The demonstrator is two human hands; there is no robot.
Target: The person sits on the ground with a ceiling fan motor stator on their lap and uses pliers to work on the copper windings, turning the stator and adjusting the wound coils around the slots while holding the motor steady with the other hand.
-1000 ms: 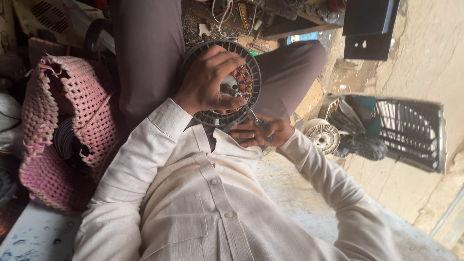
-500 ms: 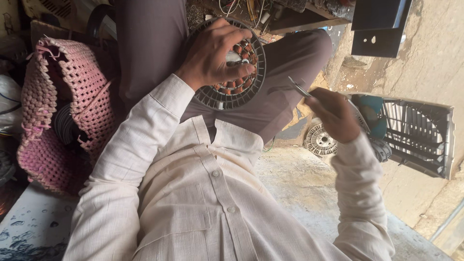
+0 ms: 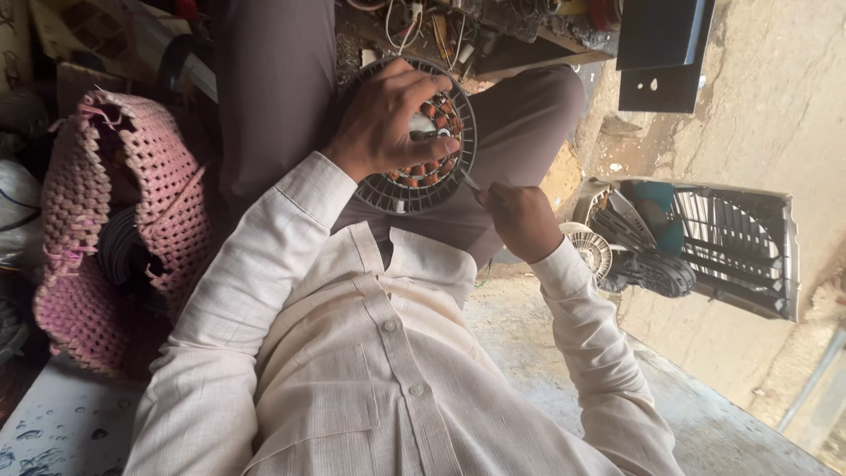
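A round grey fan motor [image 3: 430,189], with ribbed housing and copper coils showing, rests on my lap. My left hand [image 3: 386,119] lies over its top, fingers spread across the coils and gripping it. Just right of the motor, my right hand [image 3: 522,220] is closed around a thin metal tool [image 3: 470,182]. The tool's tip touches the motor's lower right rim. Cream shirt sleeves cover both my arms.
A pink woven seat [image 3: 141,211] stands at the left. To the right, on the concrete floor [image 3: 564,361], lie a small round motor part [image 3: 592,251] and a grey fan grille [image 3: 736,251]. Wires and clutter [image 3: 449,26] and a black metal plate [image 3: 661,48] sit beyond my knees.
My right hand, which had swung out to the right with the tool, has come back to the motor's rim. My left hand has stayed on the motor.
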